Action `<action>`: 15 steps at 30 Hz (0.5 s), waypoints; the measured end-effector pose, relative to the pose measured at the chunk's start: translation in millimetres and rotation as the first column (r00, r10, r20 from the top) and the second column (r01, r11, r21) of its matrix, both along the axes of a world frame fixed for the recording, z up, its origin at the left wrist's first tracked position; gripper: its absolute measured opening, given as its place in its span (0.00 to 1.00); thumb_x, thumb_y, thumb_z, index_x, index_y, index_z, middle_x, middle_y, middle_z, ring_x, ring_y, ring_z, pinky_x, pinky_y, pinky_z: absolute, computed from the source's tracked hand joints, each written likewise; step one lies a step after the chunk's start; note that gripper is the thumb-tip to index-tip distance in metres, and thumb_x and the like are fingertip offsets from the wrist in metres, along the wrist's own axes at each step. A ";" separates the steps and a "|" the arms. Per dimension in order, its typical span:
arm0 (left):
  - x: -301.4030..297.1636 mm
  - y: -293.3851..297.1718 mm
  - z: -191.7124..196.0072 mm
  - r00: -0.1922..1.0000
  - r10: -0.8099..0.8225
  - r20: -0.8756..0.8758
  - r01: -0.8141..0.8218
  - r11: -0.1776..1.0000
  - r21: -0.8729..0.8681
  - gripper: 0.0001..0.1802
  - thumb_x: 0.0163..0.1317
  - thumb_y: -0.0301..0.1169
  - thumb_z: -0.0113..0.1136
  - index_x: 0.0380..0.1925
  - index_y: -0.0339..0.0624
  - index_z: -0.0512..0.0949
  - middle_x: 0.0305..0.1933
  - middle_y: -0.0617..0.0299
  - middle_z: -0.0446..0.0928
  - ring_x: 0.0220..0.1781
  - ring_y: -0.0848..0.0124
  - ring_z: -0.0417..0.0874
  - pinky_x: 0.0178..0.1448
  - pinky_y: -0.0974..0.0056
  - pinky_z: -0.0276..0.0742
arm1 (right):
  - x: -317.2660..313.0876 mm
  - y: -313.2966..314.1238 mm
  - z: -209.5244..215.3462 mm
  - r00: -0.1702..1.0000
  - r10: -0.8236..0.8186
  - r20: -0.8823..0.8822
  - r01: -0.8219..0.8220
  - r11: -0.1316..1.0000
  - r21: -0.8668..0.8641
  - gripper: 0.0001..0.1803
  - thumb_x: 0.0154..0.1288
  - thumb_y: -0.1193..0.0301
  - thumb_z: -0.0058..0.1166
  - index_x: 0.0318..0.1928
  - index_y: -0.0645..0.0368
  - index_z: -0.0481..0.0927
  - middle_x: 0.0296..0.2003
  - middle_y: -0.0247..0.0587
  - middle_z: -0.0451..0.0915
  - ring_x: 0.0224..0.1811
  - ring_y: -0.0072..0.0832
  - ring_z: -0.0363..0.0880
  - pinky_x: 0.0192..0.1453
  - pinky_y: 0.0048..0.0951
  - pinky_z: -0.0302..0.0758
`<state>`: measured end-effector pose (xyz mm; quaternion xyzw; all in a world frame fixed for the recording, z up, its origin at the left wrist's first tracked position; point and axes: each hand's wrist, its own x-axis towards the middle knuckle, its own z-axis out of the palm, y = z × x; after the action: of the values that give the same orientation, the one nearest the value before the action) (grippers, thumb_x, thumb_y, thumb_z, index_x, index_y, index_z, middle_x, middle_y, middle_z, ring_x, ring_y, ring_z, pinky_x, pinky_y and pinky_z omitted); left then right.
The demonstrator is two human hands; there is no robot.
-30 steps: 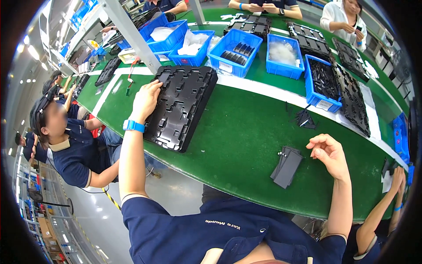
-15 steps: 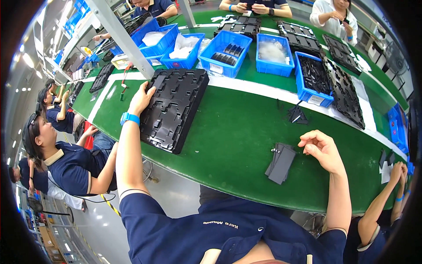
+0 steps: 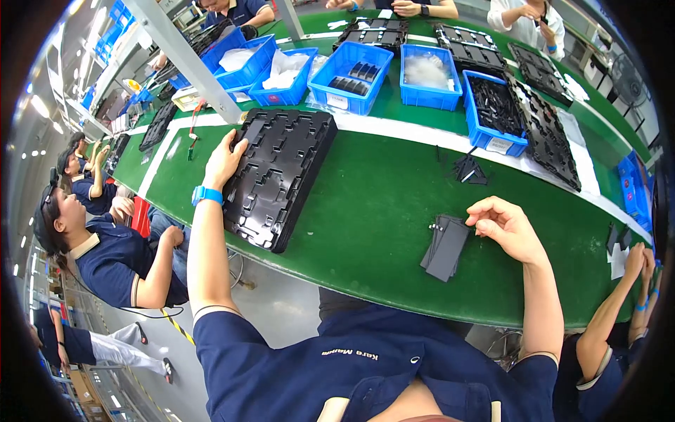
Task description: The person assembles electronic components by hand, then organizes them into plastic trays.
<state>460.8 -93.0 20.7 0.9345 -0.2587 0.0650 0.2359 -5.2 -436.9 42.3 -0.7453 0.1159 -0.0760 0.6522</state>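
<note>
A black moulded plastic tray (image 3: 280, 179), thick like a stack, lies at the left of the green table. My left hand (image 3: 225, 163) grips its far left edge, thumb on top. Beside the thumb, a flat dark piece (image 3: 254, 129) sits in the tray's far left corner. My right hand (image 3: 508, 228) hovers at the right side of a fanned pile of dark grey rectangular plates (image 3: 446, 247). Its fingers are loosely curled, thumb and forefinger slightly apart, and nothing shows between them.
Small black strips (image 3: 470, 171) lie beyond the plates. Blue bins, one with black parts (image 3: 496, 105) and one with dark curved pieces (image 3: 351, 79), line the far side by a grey post (image 3: 186, 60). Co-workers sit left, right and across; a neighbour's hands (image 3: 638, 260) are at right.
My right hand has shifted slightly left, closer to the plates. My left hand stays on the tray. The view has tilted a little, and a person in the left background has moved.
</note>
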 end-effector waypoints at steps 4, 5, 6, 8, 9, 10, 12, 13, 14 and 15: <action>6.7 6.7 4.4 0.987 -0.065 0.146 0.057 0.997 0.059 0.33 0.64 0.49 0.55 0.63 0.39 0.68 0.60 0.42 0.72 0.62 0.52 0.74 0.65 0.56 0.68 | 7.0 3.3 0.9 0.999 -0.038 -0.003 0.038 0.999 -0.036 0.10 0.66 0.75 0.54 0.47 0.62 0.78 0.37 0.35 0.81 0.35 0.17 0.75 0.40 0.20 0.75; -0.6 0.7 13.3 0.984 -0.030 0.174 0.018 0.997 0.070 0.31 0.65 0.46 0.54 0.62 0.38 0.68 0.59 0.42 0.73 0.61 0.51 0.74 0.63 0.55 0.69 | 12.5 -0.3 0.7 0.999 -0.045 -0.025 0.044 0.997 -0.062 0.10 0.66 0.74 0.54 0.46 0.62 0.78 0.36 0.35 0.81 0.34 0.17 0.75 0.39 0.21 0.75; -16.4 -3.6 32.8 0.979 0.001 0.203 -0.017 0.997 0.079 0.29 0.66 0.43 0.54 0.61 0.37 0.68 0.58 0.41 0.74 0.60 0.49 0.75 0.62 0.55 0.70 | 17.4 -4.4 2.0 0.997 -0.058 -0.047 0.053 0.995 -0.088 0.09 0.66 0.73 0.54 0.46 0.62 0.78 0.35 0.35 0.81 0.33 0.17 0.75 0.38 0.21 0.75; -39.5 -21.7 49.7 0.972 -0.016 0.234 0.046 0.991 -0.122 0.25 0.66 0.39 0.55 0.59 0.37 0.70 0.53 0.42 0.77 0.54 0.53 0.79 0.57 0.57 0.74 | 25.0 -14.0 -0.4 0.994 -0.112 -0.007 0.111 0.989 -0.094 0.09 0.65 0.72 0.55 0.44 0.62 0.79 0.33 0.33 0.80 0.31 0.16 0.74 0.35 0.20 0.74; -64.4 -35.1 63.0 0.979 -0.093 0.182 0.139 0.957 -0.255 0.24 0.65 0.37 0.56 0.58 0.37 0.72 0.49 0.44 0.78 0.50 0.58 0.81 0.53 0.60 0.75 | 32.4 -21.7 -5.5 0.987 -0.162 -0.005 0.158 0.970 -0.185 0.09 0.65 0.72 0.55 0.44 0.61 0.79 0.32 0.32 0.79 0.30 0.16 0.73 0.35 0.20 0.73; -98.6 -60.3 72.2 0.976 -0.177 0.129 0.214 0.896 -0.389 0.23 0.63 0.35 0.58 0.56 0.37 0.73 0.46 0.46 0.79 0.46 0.62 0.82 0.50 0.62 0.77 | 37.4 -32.2 -13.8 0.977 -0.212 -0.007 0.202 0.939 -0.279 0.10 0.64 0.72 0.56 0.44 0.61 0.79 0.31 0.32 0.79 0.29 0.16 0.72 0.34 0.20 0.72; -186.9 -109.5 100.3 0.877 -0.480 -0.037 0.453 0.849 -0.272 0.21 0.62 0.29 0.56 0.56 0.37 0.73 0.45 0.53 0.80 0.44 0.71 0.81 0.51 0.66 0.75 | 47.1 -47.8 -26.7 0.940 -0.319 0.120 0.330 0.759 -0.561 0.10 0.63 0.72 0.56 0.44 0.62 0.79 0.31 0.31 0.79 0.27 0.14 0.72 0.33 0.21 0.72; -220.9 -126.5 97.6 0.797 -0.603 -0.039 0.592 0.791 -0.154 0.22 0.59 0.28 0.57 0.55 0.39 0.74 0.38 0.56 0.81 0.38 0.73 0.81 0.46 0.67 0.76 | 52.4 -52.4 -31.5 0.923 -0.362 0.133 0.372 0.742 -0.558 0.10 0.62 0.72 0.57 0.43 0.61 0.79 0.32 0.32 0.78 0.29 0.18 0.73 0.36 0.24 0.72; -247.4 -141.3 89.0 0.745 -0.650 -0.151 0.652 0.757 -0.039 0.21 0.58 0.30 0.59 0.54 0.42 0.76 0.32 0.57 0.81 0.33 0.70 0.82 0.40 0.65 0.78 | 53.5 -51.3 -32.3 0.922 -0.364 0.130 0.371 0.742 -0.558 0.10 0.62 0.72 0.57 0.43 0.61 0.79 0.32 0.32 0.78 0.29 0.18 0.73 0.36 0.24 0.72; -265.6 -157.0 72.6 0.677 -0.728 -0.107 0.734 0.678 0.036 0.24 0.55 0.44 0.65 0.50 0.49 0.77 0.32 0.55 0.82 0.34 0.59 0.85 0.38 0.58 0.80 | 54.7 -51.2 -36.4 0.900 -0.404 0.162 0.401 0.628 -0.667 0.10 0.61 0.71 0.58 0.43 0.59 0.78 0.33 0.34 0.77 0.32 0.25 0.75 0.38 0.28 0.74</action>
<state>195.2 -250.0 93.3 0.7633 -0.6025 -0.0840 0.2173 49.5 -488.1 5.8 -0.8874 0.2438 -0.2557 0.2962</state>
